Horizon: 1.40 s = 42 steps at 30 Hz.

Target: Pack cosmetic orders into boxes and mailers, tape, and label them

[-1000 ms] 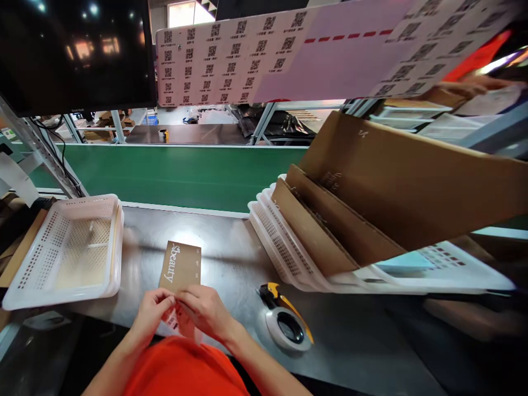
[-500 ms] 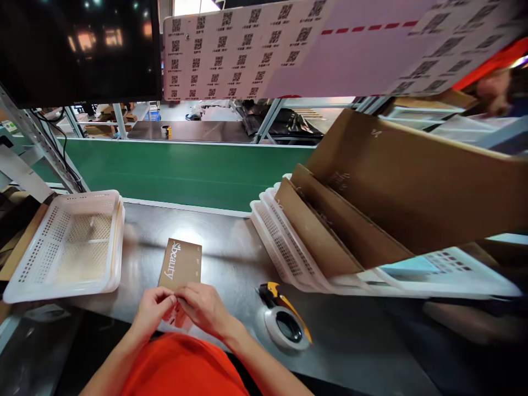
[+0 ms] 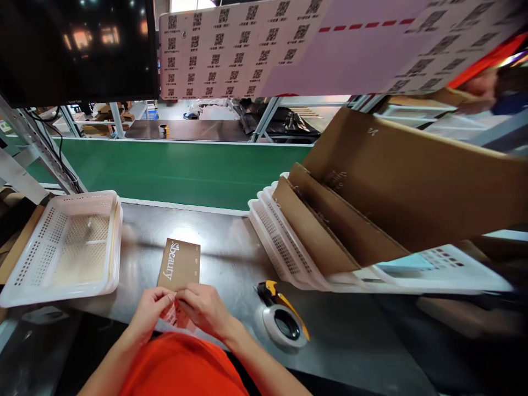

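Note:
A flat brown box or card printed "beauty" in white lies on the metal worktop, just beyond my fingers. My left hand is closed in a pinch, thumb against fingers. Right beside it, my right hand pinches too, the fingertips of both nearly touching at the near edge of the brown piece. Between and below them shows a red printed piece with a whitish, see-through edge; both hands appear to grip its top. My fingers and the red shirt hide part of it, so I cannot tell whether it is a packet or a sheet.
A tape dispenser lies right of my hands. White baskets stand at left; more tilted baskets hold brown cardboard pieces at right. A green conveyor belt runs behind, under a monitor and a QR-code board.
The view has shifted very slightly, so most things sit a little further left. Both hands keep the same pinch in the same place.

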Tool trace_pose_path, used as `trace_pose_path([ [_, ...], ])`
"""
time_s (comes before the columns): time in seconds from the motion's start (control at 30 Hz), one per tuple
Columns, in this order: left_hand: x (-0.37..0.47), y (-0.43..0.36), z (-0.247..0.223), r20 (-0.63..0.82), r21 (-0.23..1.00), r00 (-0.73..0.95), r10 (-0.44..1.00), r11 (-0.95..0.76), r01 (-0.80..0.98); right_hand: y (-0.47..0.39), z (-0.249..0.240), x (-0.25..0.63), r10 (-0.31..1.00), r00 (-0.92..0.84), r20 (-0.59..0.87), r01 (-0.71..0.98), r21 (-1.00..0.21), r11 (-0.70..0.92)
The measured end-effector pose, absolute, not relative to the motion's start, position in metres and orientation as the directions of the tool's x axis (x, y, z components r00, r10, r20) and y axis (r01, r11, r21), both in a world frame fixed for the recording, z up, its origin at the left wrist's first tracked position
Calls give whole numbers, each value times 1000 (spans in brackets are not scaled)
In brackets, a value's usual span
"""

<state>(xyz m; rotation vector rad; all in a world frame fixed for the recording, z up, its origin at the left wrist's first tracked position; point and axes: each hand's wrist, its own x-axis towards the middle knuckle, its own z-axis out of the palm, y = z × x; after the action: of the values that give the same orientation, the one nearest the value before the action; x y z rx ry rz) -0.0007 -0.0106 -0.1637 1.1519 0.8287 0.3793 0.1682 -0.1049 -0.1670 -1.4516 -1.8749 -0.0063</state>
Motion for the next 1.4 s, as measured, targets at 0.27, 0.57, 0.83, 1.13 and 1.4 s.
trace_pose_path([
  [0.27, 3, -13, -163, -461, 864, 699, 547, 456, 212, -106, -157, 170, 815, -202, 543, 799, -390, 458],
  [0.57, -18, 15, -238, -638, 755, 434, 636, 407, 514, -132, -152, 171, 733, 170, 658, 539, -685, 490],
  [0.83, -89, 15, -279, -398, 696, 471, 787, -75, 714, -34, -240, 234, 660, 731, 174, 290, -955, -70],
  [1.13, -9, 10, -256, 108, 593, 871, 479, -734, 330, -19, -279, 235, 700, 628, 340, 541, -837, -79],
  [1.4, 2, 15, -295, 230, 325, 904, 360, -904, 277, -38, -304, 211, 962, 56, 268, 914, -401, 58],
])
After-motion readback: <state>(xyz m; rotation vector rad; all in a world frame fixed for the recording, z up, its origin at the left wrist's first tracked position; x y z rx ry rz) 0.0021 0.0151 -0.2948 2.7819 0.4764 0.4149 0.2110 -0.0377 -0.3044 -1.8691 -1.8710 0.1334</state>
